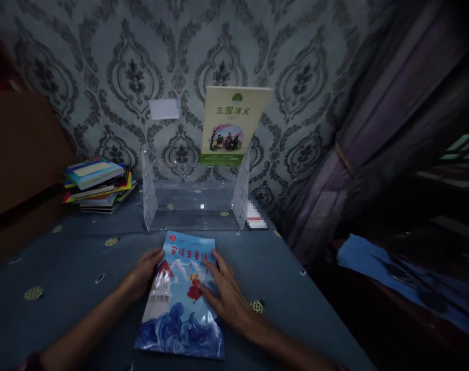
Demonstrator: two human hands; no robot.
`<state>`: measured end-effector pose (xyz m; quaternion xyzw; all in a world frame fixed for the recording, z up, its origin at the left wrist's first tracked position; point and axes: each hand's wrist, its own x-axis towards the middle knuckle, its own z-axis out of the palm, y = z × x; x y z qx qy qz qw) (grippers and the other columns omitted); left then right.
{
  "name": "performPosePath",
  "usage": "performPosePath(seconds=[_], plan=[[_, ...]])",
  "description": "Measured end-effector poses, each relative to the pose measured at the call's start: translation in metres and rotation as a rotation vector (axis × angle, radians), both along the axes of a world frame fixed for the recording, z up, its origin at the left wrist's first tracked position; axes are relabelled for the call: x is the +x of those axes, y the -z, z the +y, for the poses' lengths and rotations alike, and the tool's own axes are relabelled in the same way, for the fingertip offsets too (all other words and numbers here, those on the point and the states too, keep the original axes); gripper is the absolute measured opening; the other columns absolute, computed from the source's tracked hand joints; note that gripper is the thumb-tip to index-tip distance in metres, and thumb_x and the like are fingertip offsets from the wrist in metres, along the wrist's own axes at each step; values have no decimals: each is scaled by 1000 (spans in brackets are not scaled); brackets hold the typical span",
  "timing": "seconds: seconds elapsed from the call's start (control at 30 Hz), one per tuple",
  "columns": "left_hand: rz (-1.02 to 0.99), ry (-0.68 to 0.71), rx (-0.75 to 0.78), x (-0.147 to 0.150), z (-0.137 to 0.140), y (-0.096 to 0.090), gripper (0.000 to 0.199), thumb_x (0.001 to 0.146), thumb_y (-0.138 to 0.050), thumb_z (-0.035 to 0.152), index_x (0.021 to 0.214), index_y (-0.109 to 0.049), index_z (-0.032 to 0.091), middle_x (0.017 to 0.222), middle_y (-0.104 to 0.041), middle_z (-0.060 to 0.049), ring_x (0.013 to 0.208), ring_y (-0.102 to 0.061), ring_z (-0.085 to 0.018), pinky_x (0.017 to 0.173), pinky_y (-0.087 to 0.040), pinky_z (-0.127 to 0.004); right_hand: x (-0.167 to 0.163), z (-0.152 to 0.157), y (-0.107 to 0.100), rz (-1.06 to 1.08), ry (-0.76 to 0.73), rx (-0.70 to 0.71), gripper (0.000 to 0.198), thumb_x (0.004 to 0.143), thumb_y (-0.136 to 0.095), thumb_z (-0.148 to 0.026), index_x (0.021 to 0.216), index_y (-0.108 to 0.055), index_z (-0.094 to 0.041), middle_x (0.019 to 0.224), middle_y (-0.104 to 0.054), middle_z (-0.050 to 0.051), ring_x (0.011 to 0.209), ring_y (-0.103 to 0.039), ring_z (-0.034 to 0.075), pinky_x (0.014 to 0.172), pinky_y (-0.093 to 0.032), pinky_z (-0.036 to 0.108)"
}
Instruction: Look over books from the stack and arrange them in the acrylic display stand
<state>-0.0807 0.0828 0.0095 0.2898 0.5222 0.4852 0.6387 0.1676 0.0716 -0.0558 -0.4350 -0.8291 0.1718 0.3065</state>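
A blue picture-covered book [180, 324] with red Chinese lettering, a white tower, a figure in red and dark waves is in front of me, cover up. My left hand [143, 273] grips its upper left edge, the fingers partly hidden. At the right edge my right hand [230, 293] holds the book, its thumb and a finger over the cover. Just beyond it stands a clear plastic rack [193, 219] with stepped shelves. On the rack's upper tier, at the right, a cream and green book [228, 121] is propped upright.
A pile of books [97, 183] lies at the back left of the cloth-covered table [83, 319]. A white and red item [255, 216], partly pixelated, is beside the rack. Patterned wallpaper rises behind, with a tied purple curtain [334, 149] at the right, past the table edge.
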Motion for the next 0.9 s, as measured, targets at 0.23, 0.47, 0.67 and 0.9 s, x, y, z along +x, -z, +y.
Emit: performPosePath(seconds=[0.23, 0.47, 0.67, 0.9], plan=[[-45, -53, -50, 21, -8, -12, 7, 86, -66, 15, 81, -64, 12, 73, -72, -8, 60, -71, -21, 58, -59, -28, 3, 22, 7, 372, 163, -229, 76, 87, -62, -39, 154, -35, -17, 160, -35, 18, 148, -33, 34, 120, -32, 54], [-54, -165, -101, 29, -14, -18, 10, 93, -56, 15, 88, -65, 13, 71, -72, -7, 58, -71, -22, 60, -61, -32, -9, 20, -27, 1081, -108, -820, 62, 71, -79, -53, 118, -64, -15, 110, -75, 13, 101, -72, 31, 92, -57, 47], [-87, -206, -141, 52, -13, -22, 20, 98, -50, 20, 89, -65, 10, 74, -72, -8, 59, -70, -21, 65, -62, -34, -23, 12, -46, 1342, -242, -1162, 64, 58, -94, -43, 108, -67, -14, 93, -78, 6, 79, -73, 19, 82, -58, 33], [-223, -186, -147, 66, -6, -13, 22, 98, -53, 24, 90, -68, 10, 78, -74, -10, 68, -73, -25, 75, -62, -36, -22, 15, -55, 1394, -411, -1173, 66, 60, -95, -38, 114, -64, -16, 98, -77, 5, 76, -72, 15, 74, -58, 27]])
